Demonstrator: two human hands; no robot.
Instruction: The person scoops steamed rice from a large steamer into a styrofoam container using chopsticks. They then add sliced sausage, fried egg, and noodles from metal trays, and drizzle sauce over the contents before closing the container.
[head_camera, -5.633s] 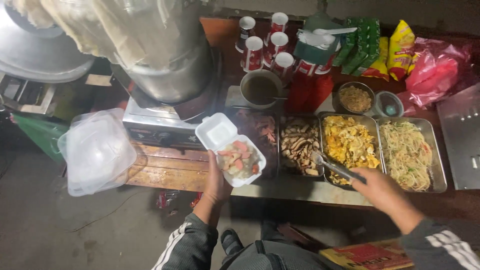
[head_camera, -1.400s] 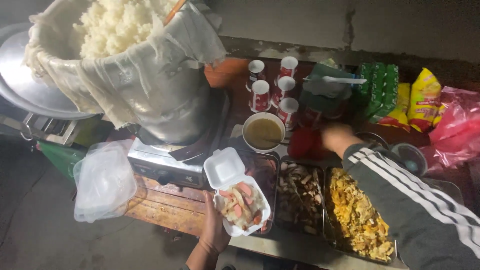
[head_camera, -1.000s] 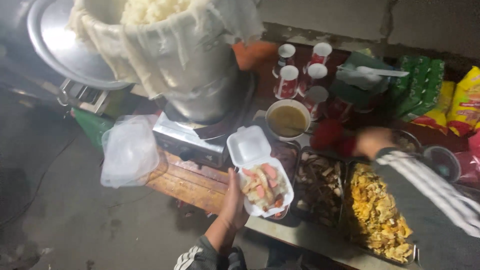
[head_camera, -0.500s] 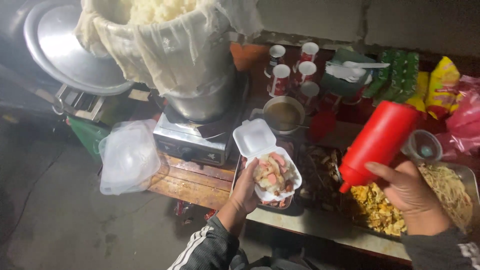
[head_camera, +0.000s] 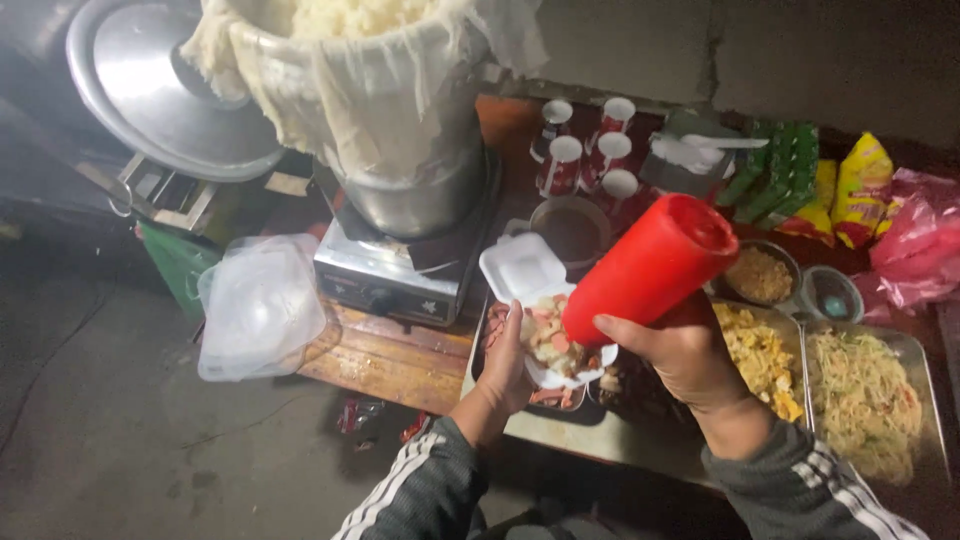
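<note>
Food stall, red bottle (head_camera: 648, 270) in right hand (head_camera: 680, 350), over box (head_camera: 540, 310)

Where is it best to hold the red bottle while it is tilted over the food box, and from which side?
Probably around the middle of its round body, from below and the right, as the right hand grips the red bottle now. The bottle slants nozzle-down toward the box, which the left hand holds, so a wrap there supports its weight and likely allows squeezing.

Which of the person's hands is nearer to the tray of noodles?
The right hand, gripping the red squeeze bottle just left of the noodle tray. The left hand holds the white food box, farther left.
</note>
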